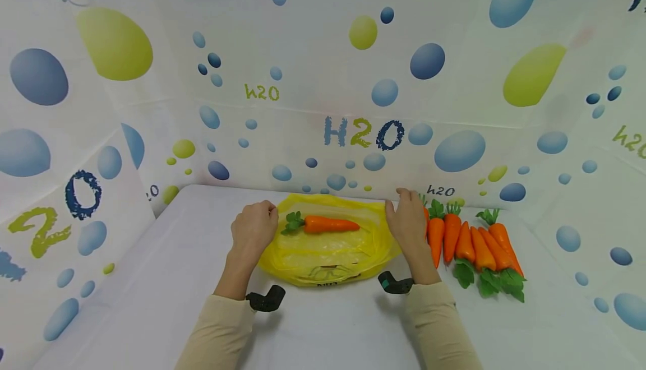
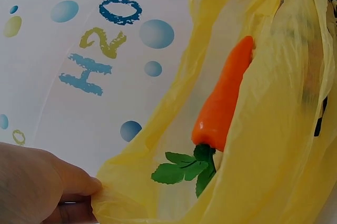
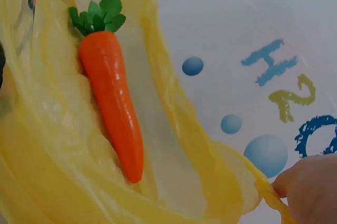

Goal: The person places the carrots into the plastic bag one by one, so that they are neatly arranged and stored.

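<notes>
Left hand, right hand: each grip pinches bag rim, seemingly spreading its mouth | carrot: inside, near tabletop far edge | other carrots: toward far right corner

Spotted backdrop behind white table.

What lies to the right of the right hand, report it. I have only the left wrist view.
Observer: A group of orange carrots lies on the table, just right of the right hand.
Operator: Tell me which way their leaves point.
Observer: Both ways: some toward the patterned backdrop, others toward the table's near side.
Operator: Say whether anything blocks your sight of that group.
Observer: Yes, in the head view the right hand partly hides its leftmost carrot.
</notes>
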`<state>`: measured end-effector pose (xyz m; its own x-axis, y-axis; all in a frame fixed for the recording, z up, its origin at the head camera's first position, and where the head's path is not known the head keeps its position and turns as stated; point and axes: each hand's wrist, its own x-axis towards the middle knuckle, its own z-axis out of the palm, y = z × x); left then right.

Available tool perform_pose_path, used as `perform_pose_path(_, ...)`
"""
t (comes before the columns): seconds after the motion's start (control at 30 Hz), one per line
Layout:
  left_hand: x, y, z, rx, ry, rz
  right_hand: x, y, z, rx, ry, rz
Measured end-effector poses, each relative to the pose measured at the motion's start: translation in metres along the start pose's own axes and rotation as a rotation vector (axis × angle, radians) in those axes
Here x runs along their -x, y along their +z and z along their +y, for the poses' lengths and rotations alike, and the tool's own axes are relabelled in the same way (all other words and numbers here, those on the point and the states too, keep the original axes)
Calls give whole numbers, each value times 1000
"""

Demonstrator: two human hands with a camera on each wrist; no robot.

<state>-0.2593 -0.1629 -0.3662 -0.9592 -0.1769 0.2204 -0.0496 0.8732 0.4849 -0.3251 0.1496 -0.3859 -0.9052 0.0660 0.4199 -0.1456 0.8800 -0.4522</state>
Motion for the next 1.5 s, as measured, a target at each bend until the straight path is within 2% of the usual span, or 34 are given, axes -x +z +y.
perform_pose_path(0.2, 1, 0, 0, 2, 0, 5, -2, 1, 10, 41, 45, -31)
perform_pose_path(0.5, -1, 0, -1, -2, -4, 3, -1, 2, 25, 99, 119, -17)
perform_pose_path(0.83, 0, -1, -1, -5, -10, -11, 2, 4, 35, 222, 212, -105)
perform_pose_path(1.17, -1, -2, 0, -6, -15, -16, 2, 5, 40, 225, 283, -129)
perform_pose_path(1.5, -1, -2, -2, 0, -16, -18, 3, 5, 47, 241, 319, -176)
